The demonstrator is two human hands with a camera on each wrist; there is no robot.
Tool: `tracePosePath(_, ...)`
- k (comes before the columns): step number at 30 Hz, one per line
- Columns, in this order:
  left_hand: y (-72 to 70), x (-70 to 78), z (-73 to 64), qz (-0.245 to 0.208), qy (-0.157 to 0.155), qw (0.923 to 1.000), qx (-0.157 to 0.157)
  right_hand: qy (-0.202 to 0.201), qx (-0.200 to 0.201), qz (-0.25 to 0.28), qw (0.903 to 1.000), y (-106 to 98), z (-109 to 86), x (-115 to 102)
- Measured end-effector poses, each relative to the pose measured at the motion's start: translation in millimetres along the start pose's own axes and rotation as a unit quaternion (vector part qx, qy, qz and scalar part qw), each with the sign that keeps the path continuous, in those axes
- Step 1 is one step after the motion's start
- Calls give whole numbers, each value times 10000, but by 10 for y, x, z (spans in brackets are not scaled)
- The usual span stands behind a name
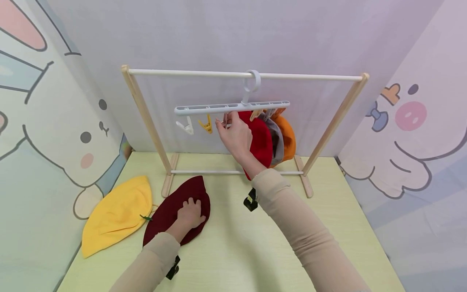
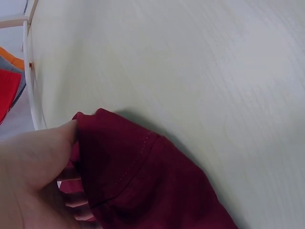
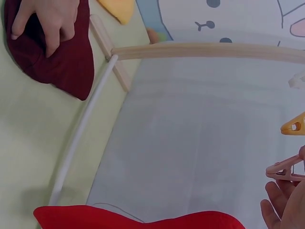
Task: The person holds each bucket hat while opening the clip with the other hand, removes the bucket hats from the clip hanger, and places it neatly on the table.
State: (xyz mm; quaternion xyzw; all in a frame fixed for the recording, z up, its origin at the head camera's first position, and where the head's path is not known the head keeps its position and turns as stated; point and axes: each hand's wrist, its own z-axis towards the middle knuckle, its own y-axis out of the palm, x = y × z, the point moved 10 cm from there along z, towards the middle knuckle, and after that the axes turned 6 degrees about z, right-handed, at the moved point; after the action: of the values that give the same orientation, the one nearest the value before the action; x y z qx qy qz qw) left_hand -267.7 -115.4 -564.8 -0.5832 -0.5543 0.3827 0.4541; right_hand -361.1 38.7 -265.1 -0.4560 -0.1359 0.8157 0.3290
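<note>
My left hand (image 1: 191, 213) grips the maroon bucket hat (image 1: 166, 219) lying on the table. In the left wrist view the thumb lies on one side of the cloth edge (image 2: 119, 152), with the fingers curled partly behind it. Up at the white hanger (image 1: 208, 108), my right hand (image 1: 237, 136) pinches a pink clip (image 3: 281, 171) between thumb and fingers. To its left hang a yellow clip (image 1: 206, 124) and a white clip (image 1: 187, 126), both holding nothing. Just right of that hand a red hat (image 1: 262, 140) hangs from the hanger.
A grey hat (image 1: 279, 142) and an orange hat (image 1: 290, 138) hang clipped beside the red one. The hanger hooks over the top bar (image 1: 189, 73) of a wooden rack. A yellow hat (image 1: 118, 215) lies at the table's left. Cartoon-printed cloth walls surround the table.
</note>
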Motion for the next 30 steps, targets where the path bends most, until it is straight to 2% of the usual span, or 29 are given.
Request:
tracePosePath(7, 6, 9, -8, 97, 64, 9999, 106, 36, -47, -18, 10000, 21, 5, 9)
tracePosePath(20, -124, 13, -75, 63, 341, 9994, -10, -23, -159, -116, 9998, 68, 33, 34)
tracePosePath(24, -207, 39, -88, -6, 437, 9989, 169, -40, -153, -112, 9998, 80, 35, 33)
tracePosePath(30, -411, 130, -120, -198, 694, 9957, 575, -33, -165, -62, 9998, 98, 44, 36)
